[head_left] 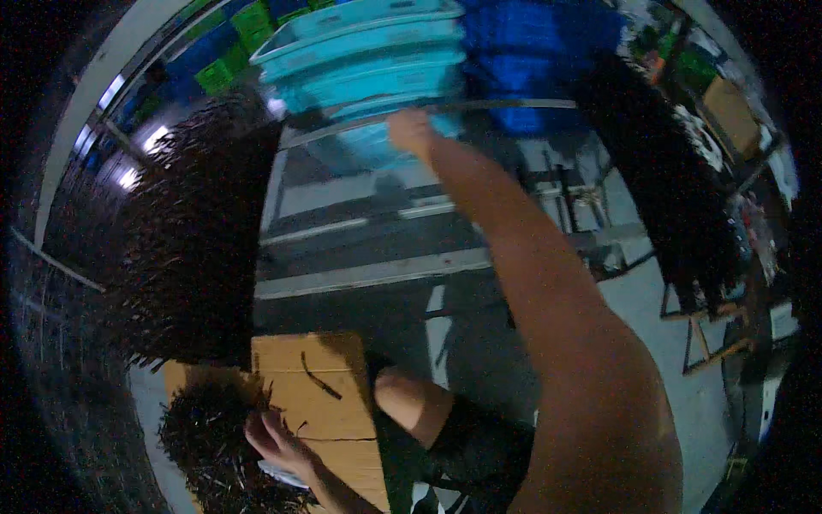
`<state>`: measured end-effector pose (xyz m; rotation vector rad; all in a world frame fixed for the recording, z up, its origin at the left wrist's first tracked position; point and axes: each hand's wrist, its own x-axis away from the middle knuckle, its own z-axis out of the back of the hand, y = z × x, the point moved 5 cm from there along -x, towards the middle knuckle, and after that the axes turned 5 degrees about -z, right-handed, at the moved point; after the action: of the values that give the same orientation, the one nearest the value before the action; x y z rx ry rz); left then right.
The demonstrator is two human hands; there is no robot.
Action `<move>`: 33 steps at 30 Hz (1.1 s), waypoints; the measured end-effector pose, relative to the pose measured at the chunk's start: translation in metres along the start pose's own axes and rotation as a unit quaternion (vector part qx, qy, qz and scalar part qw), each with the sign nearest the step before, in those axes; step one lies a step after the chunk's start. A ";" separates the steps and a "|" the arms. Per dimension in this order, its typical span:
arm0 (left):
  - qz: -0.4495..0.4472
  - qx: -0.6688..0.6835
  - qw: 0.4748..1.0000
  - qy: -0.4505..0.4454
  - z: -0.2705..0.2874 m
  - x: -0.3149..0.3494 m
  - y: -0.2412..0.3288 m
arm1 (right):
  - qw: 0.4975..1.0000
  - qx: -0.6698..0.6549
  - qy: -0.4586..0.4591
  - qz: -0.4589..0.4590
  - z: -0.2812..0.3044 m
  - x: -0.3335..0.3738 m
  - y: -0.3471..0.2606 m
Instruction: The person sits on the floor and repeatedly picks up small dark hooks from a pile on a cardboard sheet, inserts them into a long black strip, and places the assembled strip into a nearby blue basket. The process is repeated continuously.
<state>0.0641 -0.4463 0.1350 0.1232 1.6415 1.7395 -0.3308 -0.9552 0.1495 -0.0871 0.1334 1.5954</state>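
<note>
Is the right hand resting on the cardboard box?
No, the right hand reaches far up to the stacked turquoise crates, while the cardboard box lies low beside the left hand.

The stacked crates [368, 43] at the far middle were pale turquoise. To their right the bundled sheeting [539, 51] was deep blue, and small crates [231, 51] at the far left were bright green. The hanging bristly mass [193, 248] on the left was very dark brown flecked with paler strands, as was the near bundle [210, 445]. The cardboard [317, 385] near it was tan with a dark streak. The floor [642, 317] was grey.
</note>
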 end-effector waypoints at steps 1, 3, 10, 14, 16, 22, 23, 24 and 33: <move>-0.007 0.001 0.999 -0.035 -0.001 0.023 -0.005 | 0.985 0.045 0.137 -0.090 0.014 0.004 0.113; -0.054 -0.082 0.994 -0.045 0.066 0.053 -0.017 | 0.973 0.096 0.124 -0.167 0.044 0.052 0.148; -0.150 -0.124 0.967 -0.165 0.077 0.120 0.001 | 0.836 0.429 -0.043 -0.340 0.074 0.212 0.309; -0.056 -0.036 0.982 -0.178 0.069 0.142 0.003 | 0.779 0.547 -0.074 -0.298 0.068 0.228 0.330; -0.012 -0.001 0.984 -0.180 0.072 0.151 0.005 | 0.805 0.519 -0.041 -0.284 0.071 0.221 0.324; 0.047 -0.053 0.978 -0.195 0.092 0.162 -0.004 | 0.934 0.283 -0.019 -0.219 0.076 0.201 0.288; 0.058 -0.052 0.978 -0.192 0.086 0.164 0.001 | 0.931 0.303 -0.015 -0.205 0.078 0.198 0.295; 0.069 -0.052 0.978 -0.189 0.081 0.166 0.005 | 0.927 0.323 -0.011 -0.189 0.078 0.196 0.300; 0.127 0.005 0.982 -0.138 0.130 0.207 -0.065 | 0.892 0.436 0.040 -0.113 0.032 0.198 0.297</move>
<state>0.0102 -0.2296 0.0175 0.5751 1.4797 1.8062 -0.6328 -0.7620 0.1624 0.5160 0.8609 1.1764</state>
